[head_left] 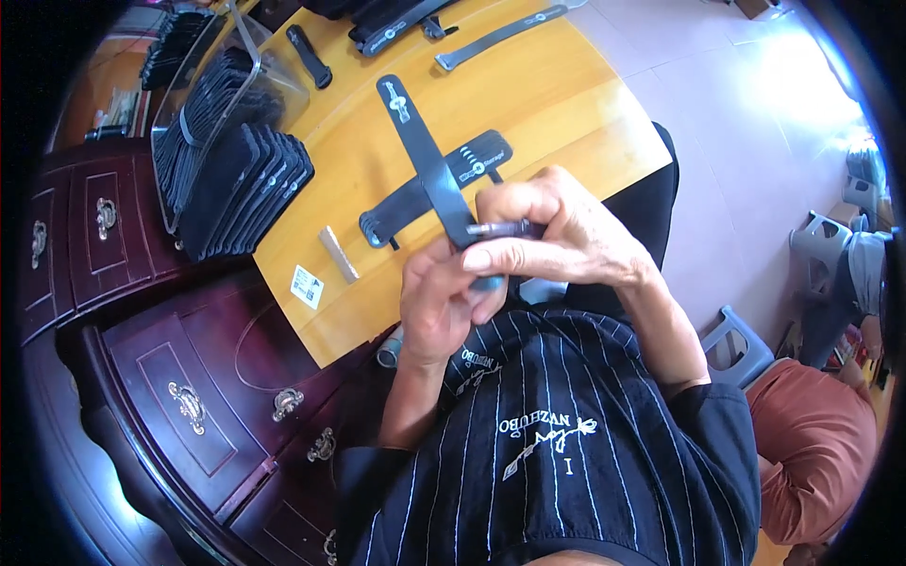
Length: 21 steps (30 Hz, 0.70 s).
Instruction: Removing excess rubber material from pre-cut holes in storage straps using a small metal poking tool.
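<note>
A black shirt [566, 453] with thin white pinstripes and white chest lettering is worn, filling the lower frame; forearms are left bare.

Labels and packaging on my desk view

At about nine o'clock from my hands I see a small white sticker [306, 286], rectangular with dark print, lying flat near the wooden tabletop's [566, 104] lower edge. Just beside it, toward one o'clock, lies a narrow pale tag [338, 254], a tilted strip. Further out at ten o'clock a clear plastic bag [203, 99] stands open around a stack of dark straps. I can make out no signs or screens.
</note>
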{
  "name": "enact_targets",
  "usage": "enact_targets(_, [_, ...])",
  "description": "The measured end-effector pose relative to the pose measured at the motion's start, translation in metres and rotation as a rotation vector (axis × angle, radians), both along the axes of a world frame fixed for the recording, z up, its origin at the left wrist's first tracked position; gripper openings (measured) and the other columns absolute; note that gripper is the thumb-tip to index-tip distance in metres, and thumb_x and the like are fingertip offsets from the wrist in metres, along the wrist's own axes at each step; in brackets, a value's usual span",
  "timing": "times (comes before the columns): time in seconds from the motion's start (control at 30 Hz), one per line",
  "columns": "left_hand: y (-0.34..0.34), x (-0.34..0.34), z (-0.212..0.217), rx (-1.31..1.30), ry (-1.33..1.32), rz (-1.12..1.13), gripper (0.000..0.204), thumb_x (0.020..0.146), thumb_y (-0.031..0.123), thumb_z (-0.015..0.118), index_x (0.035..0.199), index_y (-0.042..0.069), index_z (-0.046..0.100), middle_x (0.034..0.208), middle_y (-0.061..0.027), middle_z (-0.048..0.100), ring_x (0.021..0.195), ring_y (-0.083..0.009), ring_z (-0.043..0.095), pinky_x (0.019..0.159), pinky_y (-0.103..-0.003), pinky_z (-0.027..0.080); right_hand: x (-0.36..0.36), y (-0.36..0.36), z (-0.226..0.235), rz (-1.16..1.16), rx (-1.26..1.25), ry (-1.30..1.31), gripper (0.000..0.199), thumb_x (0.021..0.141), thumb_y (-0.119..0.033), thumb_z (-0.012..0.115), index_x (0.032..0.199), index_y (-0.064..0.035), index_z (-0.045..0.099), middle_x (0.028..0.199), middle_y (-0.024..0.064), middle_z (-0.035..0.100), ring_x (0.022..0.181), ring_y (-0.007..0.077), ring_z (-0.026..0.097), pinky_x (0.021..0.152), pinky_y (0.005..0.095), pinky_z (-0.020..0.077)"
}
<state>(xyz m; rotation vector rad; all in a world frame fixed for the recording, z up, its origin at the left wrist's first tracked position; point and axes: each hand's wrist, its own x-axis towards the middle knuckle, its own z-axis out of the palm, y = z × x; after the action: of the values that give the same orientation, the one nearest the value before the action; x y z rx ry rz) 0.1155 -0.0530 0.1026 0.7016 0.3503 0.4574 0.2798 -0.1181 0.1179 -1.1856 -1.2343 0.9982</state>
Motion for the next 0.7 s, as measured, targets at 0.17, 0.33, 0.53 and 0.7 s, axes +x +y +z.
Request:
enact_targets(0.17, [-0.005, 0.001, -0.004, -0.023, -0.093, -0.141, 0.023, 0.087, 0.017, 0.053, 0.083, -0.006, 0.058, 0.064, -0.003, 0.046, 0.048, -0.0096, 0.041, 0.044, -0.024, 0.033, -0.009, -0.013, 0.024, -0.054, -0.372, 0.788, 0.022, 0.087, -0.017, 0.069, 0.07, -0.0076, 0.059, 0.058, -0.0098, 0.04, 0.047, 0.0018, 0.03, 0.044, 0.022, 0.0201])
enact_targets(0.33, [-0.02, -0.022, 0.002, -0.082, -0.1, -0.376, 0.02, 0.076, 0.013, 0.056, 0.068, -0.005, 0.052, 0.055, -0.0098, 0.046, 0.044, -0.0143, 0.043, 0.04, -0.026, 0.032, 0.138, -0.035, -0.042, -0.669, -0.067, 1.268, 0.013, 0.092, -0.014, 0.059, 0.081, -0.0079, 0.058, 0.052, -0.0077, 0.028, 0.04, 0.0047, 0.024, 0.034, 0.0219, 0.0158])
enact_targets(0.53, [0.002, -0.066, 0.001, -0.117, -0.448, -0.085, 0.019, 0.076, 0.011, 0.056, 0.064, 0.0, 0.046, 0.051, -0.0104, 0.045, 0.036, -0.0168, 0.04, 0.033, -0.028, 0.032, 0.273, -0.131, -0.074, -1.207, 0.227, 0.898, 0.034, 0.09, -0.017, 0.063, 0.064, -0.0151, 0.041, 0.052, -0.0072, 0.031, 0.042, 0.0046, 0.026, 0.038, 0.0222, 0.0186])
enact_targets(0.7, [0.01, -0.053, -0.013, 0.048, -0.216, 0.271, 0.018, 0.08, 0.016, 0.058, 0.081, 0.0, 0.051, 0.066, -0.0099, 0.047, 0.045, -0.0193, 0.045, 0.041, -0.029, 0.039, 0.195, -0.059, -0.052, -1.289, -0.128, -0.159, 0.019, 0.089, -0.024, 0.066, 0.097, -0.0076, 0.071, 0.066, -0.0082, 0.045, 0.054, 0.0026, 0.034, 0.05, 0.0203, 0.0277])
